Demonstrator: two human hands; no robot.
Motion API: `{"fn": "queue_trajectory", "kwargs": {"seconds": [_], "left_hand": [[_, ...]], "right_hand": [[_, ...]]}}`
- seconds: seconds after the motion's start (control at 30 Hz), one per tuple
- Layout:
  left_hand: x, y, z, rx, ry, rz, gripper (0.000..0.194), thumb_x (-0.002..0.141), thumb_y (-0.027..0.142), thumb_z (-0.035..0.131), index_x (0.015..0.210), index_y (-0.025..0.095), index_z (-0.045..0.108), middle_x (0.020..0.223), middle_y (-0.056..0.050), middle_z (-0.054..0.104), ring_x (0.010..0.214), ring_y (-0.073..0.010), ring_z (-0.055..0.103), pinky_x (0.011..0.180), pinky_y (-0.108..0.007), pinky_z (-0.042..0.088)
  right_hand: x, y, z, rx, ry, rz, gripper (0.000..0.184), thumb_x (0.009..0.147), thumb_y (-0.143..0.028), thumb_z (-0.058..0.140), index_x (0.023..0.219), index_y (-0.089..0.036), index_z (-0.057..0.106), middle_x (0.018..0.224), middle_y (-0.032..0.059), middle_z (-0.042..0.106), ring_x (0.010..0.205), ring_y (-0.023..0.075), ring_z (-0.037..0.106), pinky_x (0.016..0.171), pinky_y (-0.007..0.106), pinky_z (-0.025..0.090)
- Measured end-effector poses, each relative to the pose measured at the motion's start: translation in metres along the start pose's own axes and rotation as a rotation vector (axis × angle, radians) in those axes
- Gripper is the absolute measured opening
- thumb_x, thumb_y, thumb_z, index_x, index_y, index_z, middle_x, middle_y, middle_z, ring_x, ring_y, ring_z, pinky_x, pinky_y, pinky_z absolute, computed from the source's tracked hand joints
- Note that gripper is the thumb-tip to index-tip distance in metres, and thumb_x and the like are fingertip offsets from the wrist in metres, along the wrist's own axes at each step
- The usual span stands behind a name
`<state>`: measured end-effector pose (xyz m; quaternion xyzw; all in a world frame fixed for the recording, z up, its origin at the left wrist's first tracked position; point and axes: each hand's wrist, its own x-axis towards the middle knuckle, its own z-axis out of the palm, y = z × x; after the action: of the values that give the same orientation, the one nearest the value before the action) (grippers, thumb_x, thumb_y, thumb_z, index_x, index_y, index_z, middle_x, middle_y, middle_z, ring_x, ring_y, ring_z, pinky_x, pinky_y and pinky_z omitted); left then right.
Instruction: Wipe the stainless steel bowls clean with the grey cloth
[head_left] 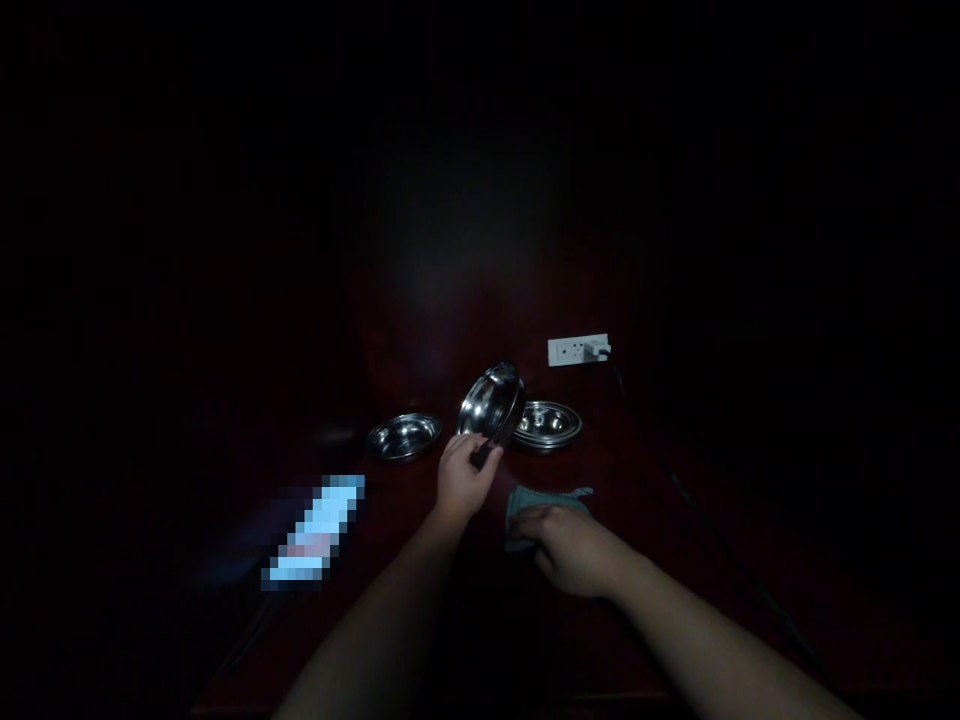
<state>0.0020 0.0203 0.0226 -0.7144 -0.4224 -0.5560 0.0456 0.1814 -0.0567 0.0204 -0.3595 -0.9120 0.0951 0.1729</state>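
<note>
A shiny steel bowl [486, 405] is held up on a tilt by my left hand [463, 478]. The fingers of that hand are closed around its lower rim. To the right, my right hand [570, 552] has its fingers on a folded blue-green cloth [551, 497] lying on the dark red table, and seems to grip it; the fingertips are partly hidden. Another steel bowl [405, 438] sits on the table to the left. Behind the held bowl, on the right, rests what looks like a small stack of steel bowls [551, 426].
A lit screen [315, 535], blurred out, lies on the left. At the back right is a white socket panel [577, 349] with a plug in it. From there a dark cable [679, 485] runs along the right side. The surroundings are very dark.
</note>
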Motion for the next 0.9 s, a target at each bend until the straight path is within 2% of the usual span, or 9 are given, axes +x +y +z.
{"fn": "queue_trajectory", "kwargs": {"seconds": [0.07,0.13,0.2,0.27,0.33,0.47,0.6,0.8,0.9], "left_hand": [[0.0,-0.001,0.0,0.009,-0.003,-0.008,0.013,0.078,0.03,0.062,0.078,0.017,0.066,0.085,-0.006,0.069,0.086,-0.0198,0.063,0.081,-0.035,0.051],[0.001,-0.001,0.0,0.027,-0.008,-0.013,0.013,0.077,0.029,0.063,0.08,0.017,0.066,0.085,-0.007,0.069,0.086,-0.02,0.063,0.08,-0.035,0.051],[0.001,-0.001,-0.001,0.041,-0.026,-0.011,0.012,0.077,0.029,0.063,0.079,0.017,0.066,0.084,-0.006,0.068,0.084,-0.0199,0.063,0.078,-0.035,0.052],[0.002,-0.002,-0.002,0.047,-0.053,0.004,0.01,0.076,0.027,0.063,0.077,0.018,0.066,0.083,-0.006,0.068,0.082,-0.0199,0.063,0.077,-0.036,0.052],[0.002,-0.004,-0.003,0.052,-0.082,0.023,0.008,0.076,0.026,0.064,0.078,0.018,0.066,0.085,-0.006,0.069,0.084,-0.0204,0.063,0.078,-0.037,0.052],[0.001,-0.011,0.0,0.071,-0.132,0.031,0.009,0.076,0.022,0.063,0.083,0.018,0.068,0.089,-0.006,0.07,0.093,-0.0221,0.062,0.084,-0.041,0.051],[0.0,-0.017,0.003,0.075,-0.172,0.043,0.014,0.076,0.018,0.062,0.088,0.02,0.07,0.089,-0.004,0.071,0.096,-0.0221,0.061,0.087,-0.043,0.05],[-0.002,-0.02,0.01,0.067,-0.17,0.009,0.019,0.076,0.013,0.062,0.09,0.021,0.071,0.092,-0.004,0.072,0.102,-0.0228,0.058,0.091,-0.046,0.048],[-0.003,-0.022,0.012,0.062,-0.173,-0.013,0.019,0.075,0.013,0.063,0.09,0.021,0.071,0.093,-0.004,0.071,0.104,-0.0227,0.058,0.092,-0.046,0.048]], "right_hand": [[-0.004,0.003,-0.003,0.156,0.036,-0.049,0.043,0.065,-0.006,0.05,0.101,-0.023,0.066,0.1,0.003,0.069,0.094,0.0181,0.063,0.083,0.028,0.046],[-0.004,0.015,-0.008,0.322,0.157,-0.009,0.031,0.071,-0.013,0.053,0.098,-0.022,0.066,0.096,0.0041,0.069,0.088,0.0189,0.063,0.082,0.031,0.047],[0.001,0.036,-0.012,0.504,0.406,0.203,0.016,0.076,-0.027,0.056,0.087,-0.02,0.066,0.087,0.0052,0.068,0.082,0.0203,0.063,0.078,0.035,0.048],[0.009,0.063,-0.017,0.794,0.733,0.607,0.021,0.069,-0.039,0.064,0.073,-0.02,0.058,0.068,0.0014,0.062,0.065,0.0182,0.06,0.063,0.032,0.05],[0.018,0.089,-0.02,0.862,0.836,0.787,0.03,0.07,-0.049,0.061,0.076,-0.021,0.049,0.061,-0.0017,0.055,0.052,0.0157,0.056,0.05,0.031,0.048],[0.037,0.121,-0.022,0.956,0.777,0.973,0.044,0.066,-0.06,0.06,0.081,-0.019,0.049,0.06,0.0023,0.056,0.049,0.0203,0.06,0.044,0.035,0.05],[0.063,0.139,-0.021,0.896,0.668,1.071,0.058,0.059,-0.064,0.066,0.084,-0.012,0.058,0.063,0.0112,0.061,0.053,0.0254,0.063,0.041,0.037,0.049],[0.09,0.164,-0.021,0.797,0.549,1.157,0.047,0.064,-0.036,0.072,0.097,-0.004,0.06,0.068,0.0159,0.065,0.048,0.0236,0.062,0.037,0.033,0.049],[0.095,0.171,-0.021,0.766,0.498,1.186,0.043,0.067,-0.029,0.071,0.099,-0.003,0.06,0.069,0.0165,0.066,0.046,0.0229,0.063,0.036,0.032,0.05]]}}
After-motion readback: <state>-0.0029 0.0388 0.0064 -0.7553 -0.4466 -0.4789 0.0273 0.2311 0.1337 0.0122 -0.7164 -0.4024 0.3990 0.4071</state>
